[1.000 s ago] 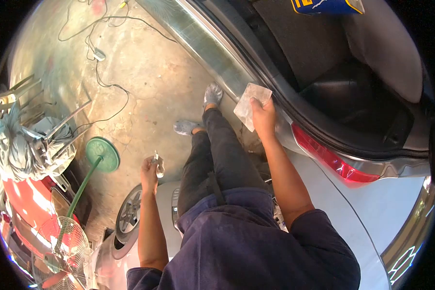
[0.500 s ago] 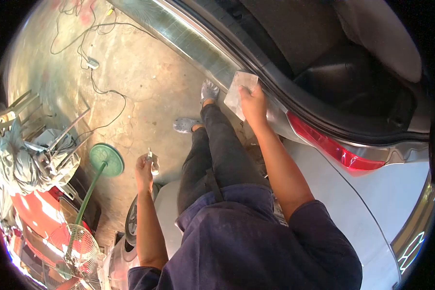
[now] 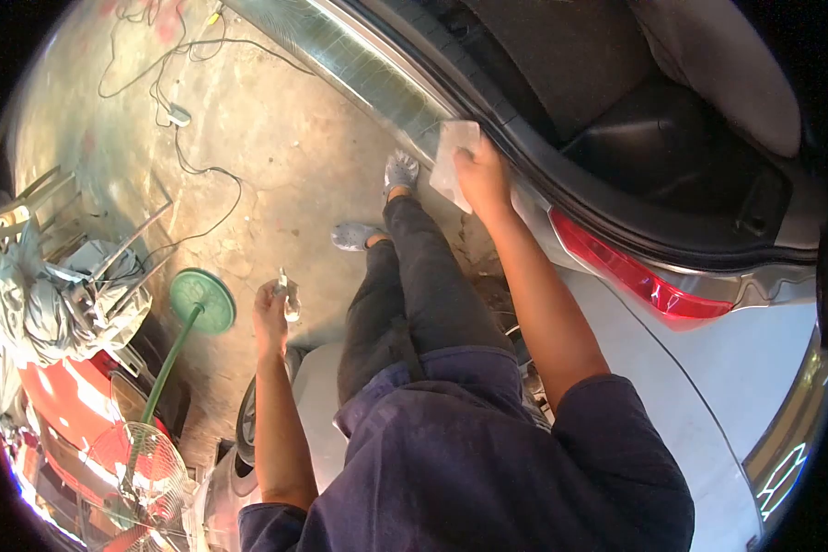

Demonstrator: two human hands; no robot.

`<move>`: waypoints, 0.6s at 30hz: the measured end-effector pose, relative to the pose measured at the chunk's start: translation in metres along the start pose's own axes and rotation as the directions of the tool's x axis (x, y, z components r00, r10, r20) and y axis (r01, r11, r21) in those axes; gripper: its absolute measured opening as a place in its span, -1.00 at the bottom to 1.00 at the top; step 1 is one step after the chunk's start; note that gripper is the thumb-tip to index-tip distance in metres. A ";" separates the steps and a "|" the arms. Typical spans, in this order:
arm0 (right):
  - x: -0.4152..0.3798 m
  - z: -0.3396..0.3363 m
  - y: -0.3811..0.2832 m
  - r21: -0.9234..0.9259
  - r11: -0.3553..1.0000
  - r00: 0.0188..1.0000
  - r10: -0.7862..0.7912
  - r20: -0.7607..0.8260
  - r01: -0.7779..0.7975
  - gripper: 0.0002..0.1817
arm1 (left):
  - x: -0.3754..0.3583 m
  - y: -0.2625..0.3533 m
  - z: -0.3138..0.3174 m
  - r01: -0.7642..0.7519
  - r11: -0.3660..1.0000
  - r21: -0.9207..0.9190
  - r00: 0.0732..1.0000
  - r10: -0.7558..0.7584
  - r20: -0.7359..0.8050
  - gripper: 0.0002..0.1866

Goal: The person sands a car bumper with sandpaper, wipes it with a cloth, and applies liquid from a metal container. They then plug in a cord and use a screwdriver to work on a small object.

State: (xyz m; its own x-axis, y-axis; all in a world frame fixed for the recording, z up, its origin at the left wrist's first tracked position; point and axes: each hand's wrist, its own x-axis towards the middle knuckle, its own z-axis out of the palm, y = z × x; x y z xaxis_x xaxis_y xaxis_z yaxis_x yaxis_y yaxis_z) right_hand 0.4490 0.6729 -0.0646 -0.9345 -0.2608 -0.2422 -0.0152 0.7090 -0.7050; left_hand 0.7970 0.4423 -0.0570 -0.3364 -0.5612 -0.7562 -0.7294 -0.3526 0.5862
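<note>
My right hand (image 3: pixel 481 175) presses a pale square sheet, like sandpaper or a cloth pad (image 3: pixel 451 161), against the silver rear edge of a car (image 3: pixel 534 216) just below the open boot. A red tail light (image 3: pixel 630 276) lies to the right of the hand. My left hand (image 3: pixel 270 317) hangs out at my side over the concrete floor, closed around a small clear object (image 3: pixel 290 296) that I cannot identify. My legs in dark trousers and grey shoes (image 3: pixel 400 172) stand between the two hands.
A green fan stand base (image 3: pixel 202 301) and its cage (image 3: pixel 143 460) stand at left, beside a cloth-covered heap and metal frames (image 3: pixel 55 294). Cables (image 3: pixel 202 175) trail across the floor. A silver car wheel (image 3: pixel 248 423) sits below my left arm.
My right hand has slid the sheet up and to the left along the car's rear edge. My left hand has stayed nearly still with its small object.
</note>
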 end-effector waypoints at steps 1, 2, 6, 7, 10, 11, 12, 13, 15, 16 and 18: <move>0.010 0.008 -0.001 -0.068 0.997 1.000 -0.024 0.010 0.025 -0.59 | -0.001 -0.001 0.001 0.011 1.000 -0.002 1.000 -0.011 -0.003 -0.78; 0.016 0.012 -0.002 -0.133 0.990 0.998 -0.051 0.021 0.053 -0.59 | -0.001 -0.001 0.002 0.019 1.000 -0.005 1.000 -0.019 -0.008 -0.78; 0.013 -0.009 -0.016 -0.089 0.993 0.991 0.085 0.106 -0.076 -0.56 | -0.004 0.005 0.004 0.030 0.999 -0.037 0.999 -0.032 -0.043 -0.80; 0.015 -0.008 -0.016 -0.123 0.989 0.988 0.093 0.120 -0.078 -0.56 | -0.006 0.004 0.004 0.031 0.999 -0.035 0.998 -0.033 -0.058 -0.81; 0.020 -0.009 -0.027 -0.207 0.975 0.982 0.113 0.154 -0.080 -0.55 | -0.003 0.001 0.002 0.001 1.000 -0.031 1.000 0.000 0.016 -0.80; 0.021 -0.007 -0.033 -0.217 0.973 0.981 0.112 0.159 -0.076 -0.55 | -0.003 -0.001 0.002 -0.002 0.999 -0.041 1.000 0.003 0.007 -0.80; 0.023 -0.007 -0.038 -0.227 0.971 0.980 0.112 0.162 -0.074 -0.55 | -0.001 -0.001 0.002 -0.007 0.999 -0.049 1.000 0.007 -0.001 -0.79; 0.024 -0.008 -0.030 -0.180 0.982 0.983 0.086 0.160 -0.057 -0.55 | 0.000 -0.001 0.002 -0.012 0.998 -0.058 1.000 0.012 -0.009 -0.79; 0.024 -0.015 -0.017 -0.086 0.996 0.987 0.035 0.156 -0.022 -0.54 | 0.001 0.000 0.002 0.004 0.998 -0.069 1.000 -0.005 -0.020 -0.78; 0.026 -0.013 -0.020 -0.140 0.990 0.987 0.047 0.156 -0.025 -0.54 | -0.002 0.000 0.002 0.017 0.997 -0.072 1.000 -0.018 -0.025 -0.78; 0.028 -0.009 -0.029 -0.246 0.968 0.986 0.079 0.149 -0.041 -0.54 | -0.002 0.002 0.002 -0.012 0.998 -0.065 1.000 0.011 -0.016 -0.77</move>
State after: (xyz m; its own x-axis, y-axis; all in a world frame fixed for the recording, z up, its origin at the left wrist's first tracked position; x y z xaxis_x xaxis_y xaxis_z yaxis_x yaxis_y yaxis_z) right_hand 0.4200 0.6511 -0.0448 -0.8691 -0.2988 -0.3941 -0.0643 0.8583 -0.5091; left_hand 0.7951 0.4443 -0.0550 -0.3346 -0.5769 -0.7452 -0.6849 -0.3943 0.6128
